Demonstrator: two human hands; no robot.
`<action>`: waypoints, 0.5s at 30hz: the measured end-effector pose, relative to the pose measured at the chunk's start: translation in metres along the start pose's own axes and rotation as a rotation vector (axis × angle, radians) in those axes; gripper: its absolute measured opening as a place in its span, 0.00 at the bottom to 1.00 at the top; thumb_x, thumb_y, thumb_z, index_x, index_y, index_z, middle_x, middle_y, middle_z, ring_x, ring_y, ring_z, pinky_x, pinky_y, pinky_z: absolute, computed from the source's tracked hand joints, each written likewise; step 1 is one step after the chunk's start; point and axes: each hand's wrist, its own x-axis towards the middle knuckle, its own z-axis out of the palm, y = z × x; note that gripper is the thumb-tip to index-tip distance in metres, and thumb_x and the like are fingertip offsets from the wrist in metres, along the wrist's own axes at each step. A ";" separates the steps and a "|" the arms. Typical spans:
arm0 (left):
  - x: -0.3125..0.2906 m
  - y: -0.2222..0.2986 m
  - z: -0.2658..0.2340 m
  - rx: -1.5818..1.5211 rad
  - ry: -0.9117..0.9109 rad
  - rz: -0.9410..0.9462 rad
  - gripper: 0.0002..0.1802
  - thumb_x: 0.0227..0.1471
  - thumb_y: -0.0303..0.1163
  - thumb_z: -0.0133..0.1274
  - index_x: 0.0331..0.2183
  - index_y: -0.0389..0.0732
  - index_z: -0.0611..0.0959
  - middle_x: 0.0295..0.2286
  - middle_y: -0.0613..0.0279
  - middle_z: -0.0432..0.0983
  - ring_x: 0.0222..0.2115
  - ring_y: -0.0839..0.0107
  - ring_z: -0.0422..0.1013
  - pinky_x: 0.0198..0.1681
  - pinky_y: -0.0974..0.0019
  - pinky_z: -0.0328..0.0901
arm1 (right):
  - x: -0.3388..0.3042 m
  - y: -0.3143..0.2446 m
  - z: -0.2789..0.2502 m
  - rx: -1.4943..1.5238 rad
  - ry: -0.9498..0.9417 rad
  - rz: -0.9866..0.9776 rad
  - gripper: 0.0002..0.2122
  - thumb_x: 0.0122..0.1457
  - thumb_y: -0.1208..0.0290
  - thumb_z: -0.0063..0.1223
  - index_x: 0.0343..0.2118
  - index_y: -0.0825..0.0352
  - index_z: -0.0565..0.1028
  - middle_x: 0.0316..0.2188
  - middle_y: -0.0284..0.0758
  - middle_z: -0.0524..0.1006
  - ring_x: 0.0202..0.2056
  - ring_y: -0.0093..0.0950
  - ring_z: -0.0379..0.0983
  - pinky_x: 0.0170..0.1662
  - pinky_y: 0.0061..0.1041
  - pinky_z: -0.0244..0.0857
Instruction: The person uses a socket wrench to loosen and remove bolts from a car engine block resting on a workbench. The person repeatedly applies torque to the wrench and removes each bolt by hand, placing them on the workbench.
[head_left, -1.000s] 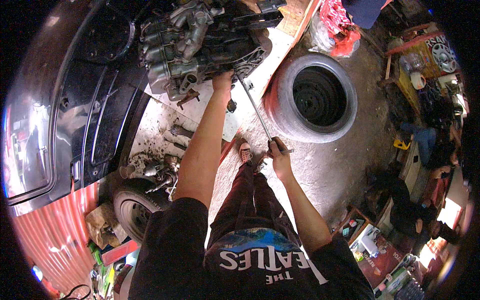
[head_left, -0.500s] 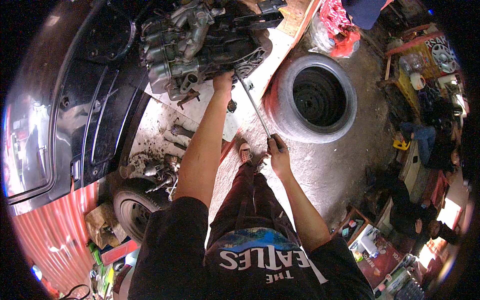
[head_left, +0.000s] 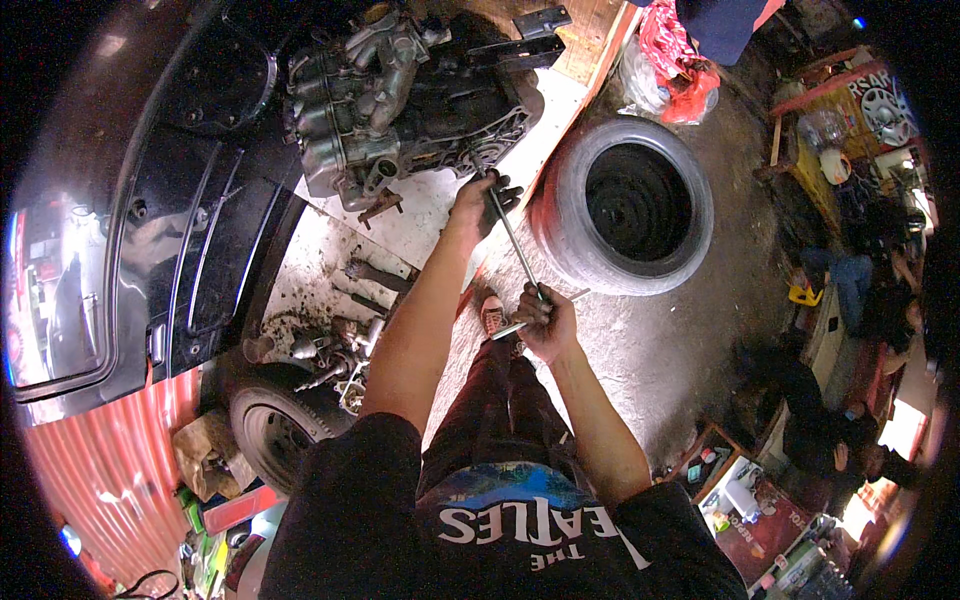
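Note:
A long thin T-handle wrench (head_left: 517,240) runs slantwise between my two hands. My right hand (head_left: 550,322) is wrapped around its crossbar, whose ends stick out on both sides of the fist. Up at the far end of the shaft is my left hand (head_left: 478,208), its thumb and fingers around the rod near the tip. Just beyond that hand lies a greasy engine (head_left: 400,120) with ribbed metal covers and pipes. The wrench's tip is close to the engine's near right corner, partly hidden by my fingers; whether they touch I cannot tell.
Right of the engine stands a stack of tyres (head_left: 690,215). Loose metal parts (head_left: 325,355) lie on the dirty board at left, by a wheel (head_left: 270,425). A dark vehicle panel (head_left: 200,230) fills the left side. Red and white plastic bags (head_left: 670,60) sit behind the tyres.
Both hands and the wrench have come back from the engine toward me. My left hand has left the engine's edge, and the crossbar in my right hand now shows.

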 end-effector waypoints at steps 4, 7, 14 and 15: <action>0.003 -0.007 -0.002 -0.012 0.035 -0.006 0.07 0.63 0.35 0.42 0.32 0.46 0.71 0.21 0.67 0.71 0.22 0.66 0.73 0.26 0.67 0.72 | -0.039 0.004 0.032 -0.482 0.512 -0.416 0.13 0.65 0.67 0.39 0.44 0.72 0.66 0.34 0.41 0.70 0.36 0.34 0.70 0.41 0.35 0.67; 0.006 -0.004 -0.006 0.009 0.025 -0.002 0.07 0.63 0.35 0.43 0.31 0.47 0.70 0.21 0.68 0.70 0.21 0.68 0.71 0.24 0.68 0.69 | -0.069 -0.008 -0.019 -1.905 0.647 -1.047 0.31 0.55 0.67 0.57 0.58 0.74 0.56 0.55 0.51 0.61 0.61 0.46 0.53 0.64 0.44 0.45; -0.005 -0.005 0.003 0.036 0.005 0.005 0.06 0.62 0.35 0.44 0.35 0.45 0.73 0.25 0.65 0.73 0.26 0.66 0.73 0.30 0.66 0.71 | -0.033 0.020 0.041 -1.602 0.495 -0.485 0.17 0.65 0.61 0.41 0.50 0.68 0.64 0.42 0.49 0.74 0.41 0.46 0.75 0.46 0.45 0.70; 0.010 -0.004 -0.019 -0.125 -0.132 -0.030 0.07 0.62 0.34 0.44 0.36 0.42 0.74 0.25 0.63 0.73 0.27 0.65 0.73 0.34 0.63 0.73 | -0.019 0.012 0.018 -1.065 0.405 -0.446 0.18 0.70 0.58 0.27 0.43 0.68 0.67 0.36 0.47 0.77 0.27 0.41 0.77 0.32 0.36 0.74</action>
